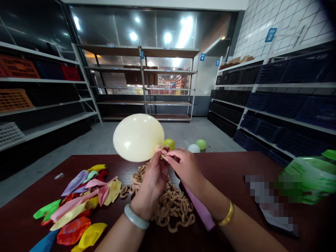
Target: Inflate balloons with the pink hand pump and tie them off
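The balloon [136,137] is pale cream, rounded and glossy, with bright spots of light on its skin. It is inflated and sits just left of the frame's centre, its neck end toward the lower right — partly hidden there. The tan cord [174,204] is thick and soft-looking, heaped in loose, tangled loops at lower centre — one curl straying left.

In front of you: pale cream balloon [138,138], dark reddish-brown table [225,171], tan rope [174,206], purple balloon [199,206]. On your wrists: pale green bangle [136,217], gold bracelet [227,214]. To your right: white wall [256,29], dark grid lines.
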### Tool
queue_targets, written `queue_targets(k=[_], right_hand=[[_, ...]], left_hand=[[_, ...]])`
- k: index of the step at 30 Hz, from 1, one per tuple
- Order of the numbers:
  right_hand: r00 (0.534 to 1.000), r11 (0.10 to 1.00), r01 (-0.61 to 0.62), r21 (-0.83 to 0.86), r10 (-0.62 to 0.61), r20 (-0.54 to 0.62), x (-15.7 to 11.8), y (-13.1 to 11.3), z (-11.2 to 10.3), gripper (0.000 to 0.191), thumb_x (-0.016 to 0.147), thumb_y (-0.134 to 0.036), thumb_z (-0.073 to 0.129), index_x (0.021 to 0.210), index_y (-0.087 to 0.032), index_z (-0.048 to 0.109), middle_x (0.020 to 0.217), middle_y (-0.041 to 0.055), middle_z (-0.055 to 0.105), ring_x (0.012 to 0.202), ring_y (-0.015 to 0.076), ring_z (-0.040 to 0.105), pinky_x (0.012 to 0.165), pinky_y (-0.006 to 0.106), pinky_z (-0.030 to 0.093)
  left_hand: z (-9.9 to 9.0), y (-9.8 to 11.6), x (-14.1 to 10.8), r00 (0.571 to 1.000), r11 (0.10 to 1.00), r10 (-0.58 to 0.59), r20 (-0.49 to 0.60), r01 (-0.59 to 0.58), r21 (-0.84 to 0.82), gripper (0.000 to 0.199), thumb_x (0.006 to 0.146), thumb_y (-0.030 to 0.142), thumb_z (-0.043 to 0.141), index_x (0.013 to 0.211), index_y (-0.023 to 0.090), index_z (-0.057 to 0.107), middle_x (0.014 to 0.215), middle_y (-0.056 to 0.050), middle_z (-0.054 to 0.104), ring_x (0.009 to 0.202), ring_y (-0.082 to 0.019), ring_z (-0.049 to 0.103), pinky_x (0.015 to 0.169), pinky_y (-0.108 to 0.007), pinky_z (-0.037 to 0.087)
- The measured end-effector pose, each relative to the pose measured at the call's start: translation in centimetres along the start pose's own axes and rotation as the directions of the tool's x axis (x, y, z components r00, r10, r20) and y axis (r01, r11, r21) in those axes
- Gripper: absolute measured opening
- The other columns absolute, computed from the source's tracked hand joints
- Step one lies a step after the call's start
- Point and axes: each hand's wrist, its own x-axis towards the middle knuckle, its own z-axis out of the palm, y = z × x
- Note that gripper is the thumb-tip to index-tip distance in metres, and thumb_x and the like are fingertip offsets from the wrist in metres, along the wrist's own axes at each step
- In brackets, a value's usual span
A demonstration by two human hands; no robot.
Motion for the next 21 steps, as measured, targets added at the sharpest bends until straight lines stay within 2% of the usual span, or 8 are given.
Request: queue_targets(k=[5,9,16,21], right_hand=[[0.999,0.999,0.012,-0.039,-0.014,-0.044,-0.2,0.0,0.2,0.007,0.086,-0.019,0.068,0.088,-0.022,0.074,0.089,0.0033,0.073,0.081,0.0177,0.065,0.074,0.029,0.05],[0.997,0.995,0.051,-0.082,-0.056,-0.054,-0.2,0.1,0.2,0.01,0.09,-0.018,0.064,0.09,-0.022,0.073,0.094,0.0037,0.073,0.087,0.0178,0.066,0.079,0.029,0.051],[0.986,0.953,0.165,-0.253,-0.166,0.015,-0.5,0.1,0.1,0.008,0.088,-0.018,0.069,0.093,-0.022,0.071,0.095,0.0021,0.07,0.089,0.0183,0.064,0.078,0.028,0.048],[0.967,0.905,0.254,-0.341,-0.241,0.082,-0.7,-0.1,0.3,0.004,0.091,-0.025,0.066,0.092,-0.022,0.068,0.107,0.0052,0.068,0.101,0.0203,0.062,0.085,0.031,0.049]], left_hand=[[0.2,-0.3,-0.1,0.997,0.996,-0.052,-0.053,0.048,-0.075,0.013,0.081,0.009,0.068,0.093,0.013,0.069,0.09,-0.004,0.072,0.082,-0.011,0.067,0.082,-0.022,0.054],[0.0,-0.9,-0.2,0.999,0.998,-0.038,-0.003,0.038,-0.055,0.012,0.081,0.011,0.07,0.093,0.013,0.07,0.092,-0.004,0.072,0.081,-0.011,0.067,0.081,-0.022,0.055],[0.3,-1.2,-0.5,0.996,0.994,-0.076,-0.049,0.072,-0.078,0.012,0.083,0.01,0.065,0.094,0.011,0.07,0.093,-0.006,0.071,0.082,-0.012,0.067,0.076,-0.02,0.055],[0.3,-1.1,-0.4,0.997,0.994,-0.076,-0.034,0.073,-0.085,0.01,0.084,0.01,0.064,0.092,0.011,0.07,0.091,-0.006,0.071,0.083,-0.011,0.067,0.075,-0.017,0.055]])
